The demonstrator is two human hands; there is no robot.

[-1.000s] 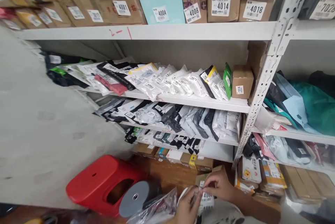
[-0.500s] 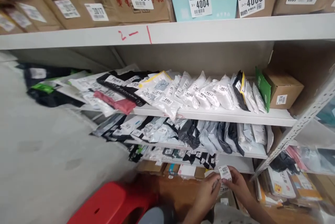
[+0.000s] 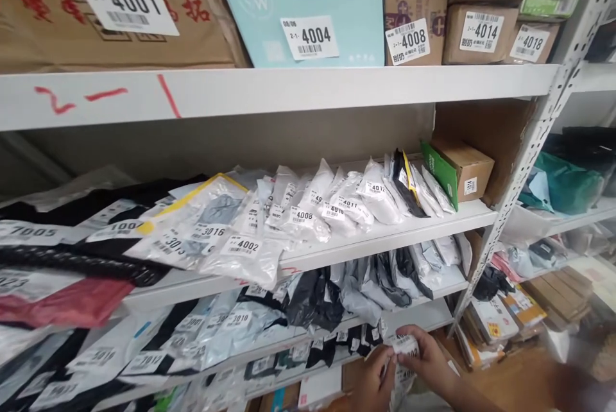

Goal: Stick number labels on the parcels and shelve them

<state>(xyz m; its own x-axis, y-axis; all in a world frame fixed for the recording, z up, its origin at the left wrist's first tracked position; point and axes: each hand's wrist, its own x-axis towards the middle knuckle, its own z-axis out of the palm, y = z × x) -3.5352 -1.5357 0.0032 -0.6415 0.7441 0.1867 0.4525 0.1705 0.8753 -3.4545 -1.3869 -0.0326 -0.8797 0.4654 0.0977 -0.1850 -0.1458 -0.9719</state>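
Note:
At the lower right, my left hand (image 3: pixel 373 378) and my right hand (image 3: pixel 426 360) are close together, both pinching a strip of white number labels (image 3: pixel 403 343). The strip hangs between my fingers, and its lower part trails downward. Behind and above it is a shelf (image 3: pixel 346 239) with a row of white parcel bags, among them a bag labelled 4002 (image 3: pixel 245 258) and a bag labelled 4008 (image 3: pixel 308 226). A green packet (image 3: pixel 440 171) leans against a small brown carton (image 3: pixel 464 168) at the row's right end.
The top shelf carries a large carton labelled 4001 (image 3: pixel 202 40), a light-blue box labelled 4004 (image 3: pixel 308 1) and smaller cartons. Grey and black bags (image 3: pixel 315 296) fill the shelf below. A perforated white post (image 3: pixel 522 168) stands at the right, with another rack beyond it.
My view has moved closer to the shelves and towards their right end; the red stool has left the picture. Both hands still hold the label strip, now lower in view.

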